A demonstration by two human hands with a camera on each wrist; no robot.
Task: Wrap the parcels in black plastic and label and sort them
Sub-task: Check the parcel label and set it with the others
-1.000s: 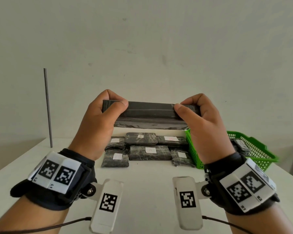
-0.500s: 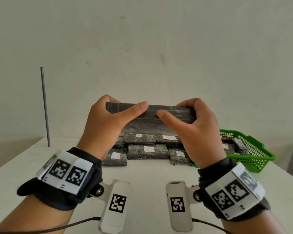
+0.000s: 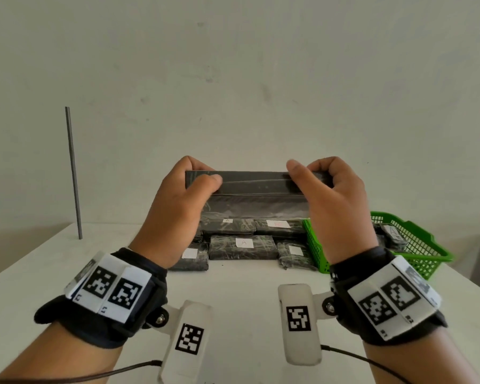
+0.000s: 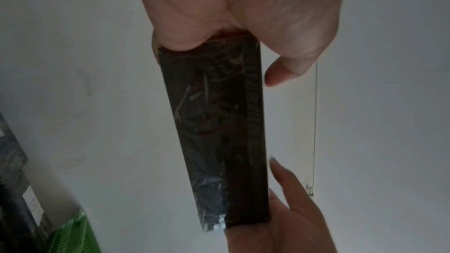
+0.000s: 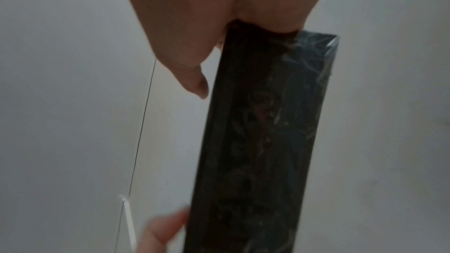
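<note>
White table and plain wall form the work area. Left hand and right hand each grasp one end of the black-wrapped parcel, held level above the table. Beyond it lie labelled wrapped parcels, with the green basket to the right

The hands hide both ends of the held parcel; most labels are unreadable.

wrapped parcels sit mid-worktop, basket just right of them, rod standing far left
</note>
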